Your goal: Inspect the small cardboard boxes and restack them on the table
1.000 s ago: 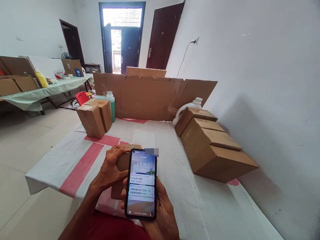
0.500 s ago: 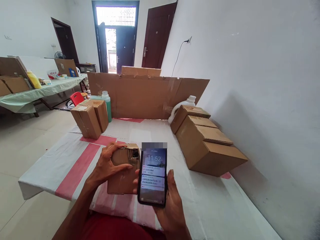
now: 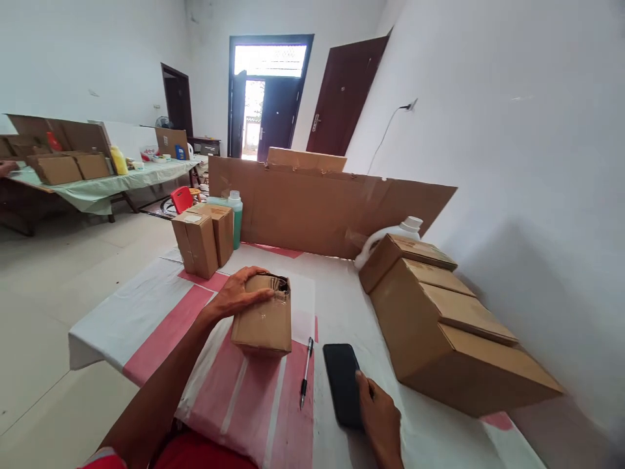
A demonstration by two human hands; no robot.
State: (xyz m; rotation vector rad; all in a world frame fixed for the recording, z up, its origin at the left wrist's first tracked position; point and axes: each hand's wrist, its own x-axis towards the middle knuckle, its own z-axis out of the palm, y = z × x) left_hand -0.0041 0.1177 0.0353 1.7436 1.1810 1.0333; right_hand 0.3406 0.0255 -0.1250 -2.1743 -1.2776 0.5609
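My left hand [image 3: 244,291] is wrapped round the upper left side of a small cardboard box [image 3: 263,326], its thumb across the front face. The box has a torn hole near its top right corner, with something dark inside. My right hand [image 3: 381,410] grips the right edge of a smartphone [image 3: 340,384], whose screen is dark. The phone is low over the white and pink tablecloth; whether it touches the cloth I cannot tell. Between box and phone lies a pen [image 3: 306,373] with a black grip.
Stacked cardboard boxes [image 3: 439,326] line the table's right side, with a white jug [image 3: 390,234] behind. Two boxes [image 3: 198,244] and a green bottle [image 3: 236,221] stand at left. A cardboard panel [image 3: 303,208] closes the back. A person's hand [image 3: 7,168] shows at far left.
My right hand has moved the phone right and down, away from the box. Its lit screen has gone dark. The pen now shows. The view has turned left, and my left hand keeps the box.
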